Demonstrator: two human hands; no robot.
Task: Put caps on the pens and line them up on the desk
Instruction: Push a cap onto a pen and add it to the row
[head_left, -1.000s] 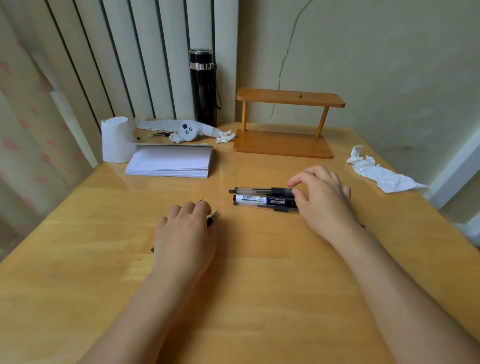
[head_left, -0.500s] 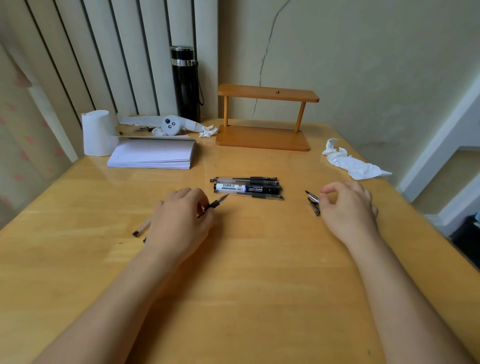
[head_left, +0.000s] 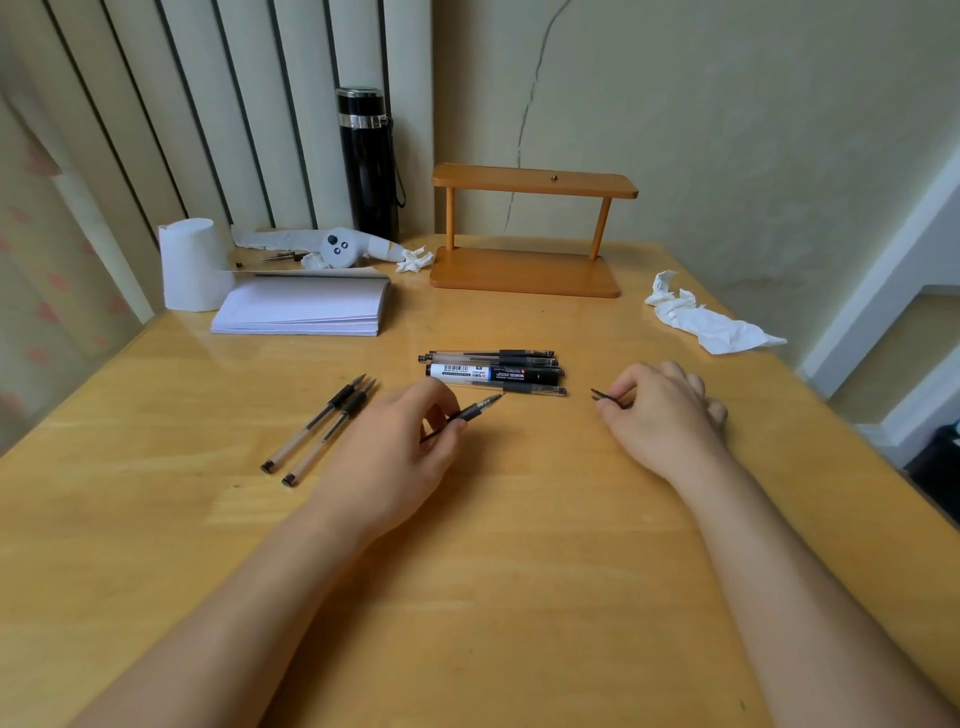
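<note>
At a wooden desk (head_left: 519, 597), a person's left hand (head_left: 395, 457) pinched an uncapped pen (head_left: 475, 411), tip aimed toward two o'clock, while the right hand (head_left: 660, 415), at three o'clock from it, closed its fingertips on a dark cap (head_left: 602, 396). Capped pens (head_left: 493, 371) lay in a row at twelve o'clock; two bare pens (head_left: 322, 423) waited at nine. The capping step appeared underway: next, cap and tip needed aligning.

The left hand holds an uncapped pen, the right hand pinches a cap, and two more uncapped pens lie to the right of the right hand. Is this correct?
Not quite. In the head view the two uncapped pens lie left of the left hand, not right of the right hand. The rest holds: the left hand holds an uncapped pen, the right pinches a cap.
</note>
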